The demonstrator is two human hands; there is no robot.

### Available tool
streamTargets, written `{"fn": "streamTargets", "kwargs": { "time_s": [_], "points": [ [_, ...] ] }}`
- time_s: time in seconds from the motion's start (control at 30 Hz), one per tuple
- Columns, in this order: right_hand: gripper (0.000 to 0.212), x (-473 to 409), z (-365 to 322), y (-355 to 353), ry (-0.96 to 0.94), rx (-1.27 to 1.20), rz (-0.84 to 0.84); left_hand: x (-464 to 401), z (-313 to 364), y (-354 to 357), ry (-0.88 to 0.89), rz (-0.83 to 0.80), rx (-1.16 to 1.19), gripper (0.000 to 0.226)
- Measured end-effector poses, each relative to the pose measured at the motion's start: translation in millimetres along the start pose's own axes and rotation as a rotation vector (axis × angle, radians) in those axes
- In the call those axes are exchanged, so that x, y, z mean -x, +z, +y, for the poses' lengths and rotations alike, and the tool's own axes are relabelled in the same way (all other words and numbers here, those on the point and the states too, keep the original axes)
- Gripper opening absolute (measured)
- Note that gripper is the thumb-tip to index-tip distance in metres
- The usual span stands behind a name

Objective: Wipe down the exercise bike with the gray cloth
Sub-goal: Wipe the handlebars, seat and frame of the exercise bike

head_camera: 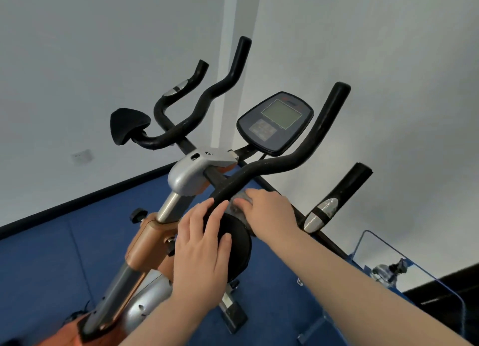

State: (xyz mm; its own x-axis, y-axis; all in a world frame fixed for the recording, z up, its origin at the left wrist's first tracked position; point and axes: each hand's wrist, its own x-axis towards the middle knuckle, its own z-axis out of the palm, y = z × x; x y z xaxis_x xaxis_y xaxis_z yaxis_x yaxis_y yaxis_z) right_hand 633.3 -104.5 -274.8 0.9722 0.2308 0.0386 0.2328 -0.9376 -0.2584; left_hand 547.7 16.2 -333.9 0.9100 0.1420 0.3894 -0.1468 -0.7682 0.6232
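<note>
White walls, blue padded floor (64, 244), black skirting along the wall base; wall socket (82, 156) low on the left wall, clear blue-edged acrylic panel (412, 265) off to the lower right. Orange-and-silver upright exercise bike (147, 244) centre frame, seen from above, black foam multi-grip handlebars fanning up and away. Grey-blue oval console with greenish LCD (276, 123) mounted past the silver stem cover (189, 173). Small crumpled gray cloth (239, 202) bunched under the right hand (269, 212), pressed onto the near right black foam handlebar tube (272, 164) at its low end, right beside the round black elbow pad (237, 244). Right fingers curled down over the cloth, gripping it against the tube; most of the cloth hidden, only a wad showing at the fingertips. Left hand (204, 244) flat, fingers straight, resting on the pad's edge with fingertips touching the tube, holding nothing, likely just steadying. Key relation: tube's long axis runs from the right hand up and to the right, kinking upward to the tip at upper right. Unwiped length probably lies away from the body along that line, so next stroke likely a slide up-right along the tube, right hand already on it and nearer. Chrome pulse-sensor grip (321, 213) just right of the wrist; cannot tell whether already wiped.
</note>
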Motion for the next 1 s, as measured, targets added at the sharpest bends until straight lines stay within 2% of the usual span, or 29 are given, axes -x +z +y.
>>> {"fn": "streamTargets", "kwargs": {
  "time_s": [0.1,0.23,0.43,0.5,0.63,0.7,0.77,0.87,0.93,1.0],
  "points": [
    [0.03,6,4,0,-0.039,-0.033,-0.001,2,0,0,-0.013,-0.01,0.001,0.048],
    [0.036,42,28,-1,-0.123,0.224,0.041,1,1,-2,-0.009,-0.01,0.019,0.047],
    [0.031,-3,-3,2,0.049,-0.109,-0.026,0,2,-2,-0.01,-0.026,0.032,0.048],
    [0.03,-4,-3,4,0.045,-0.131,0.008,-1,3,-3,-0.015,-0.033,0.076,0.047],
    [0.037,34,13,13,-0.071,0.116,0.169,-5,12,-8,-0.057,0.0,0.217,0.043],
    [0.043,59,30,11,-0.179,0.256,0.25,-13,24,-10,0.022,-0.018,0.24,0.039],
    [0.039,75,59,6,-0.334,0.345,0.316,-25,38,-9,0.142,-0.105,0.287,0.037],
    [0.028,74,102,-13,-0.525,0.364,0.284,-45,55,-2,0.236,-0.242,0.313,0.03],
    [0.027,62,124,-31,-0.536,0.376,0.32,-54,60,3,0.233,-0.26,0.237,0.028],
    [0.029,53,142,-47,-0.445,0.393,0.431,-56,62,7,0.223,-0.255,0.169,0.026]
  ]
}}
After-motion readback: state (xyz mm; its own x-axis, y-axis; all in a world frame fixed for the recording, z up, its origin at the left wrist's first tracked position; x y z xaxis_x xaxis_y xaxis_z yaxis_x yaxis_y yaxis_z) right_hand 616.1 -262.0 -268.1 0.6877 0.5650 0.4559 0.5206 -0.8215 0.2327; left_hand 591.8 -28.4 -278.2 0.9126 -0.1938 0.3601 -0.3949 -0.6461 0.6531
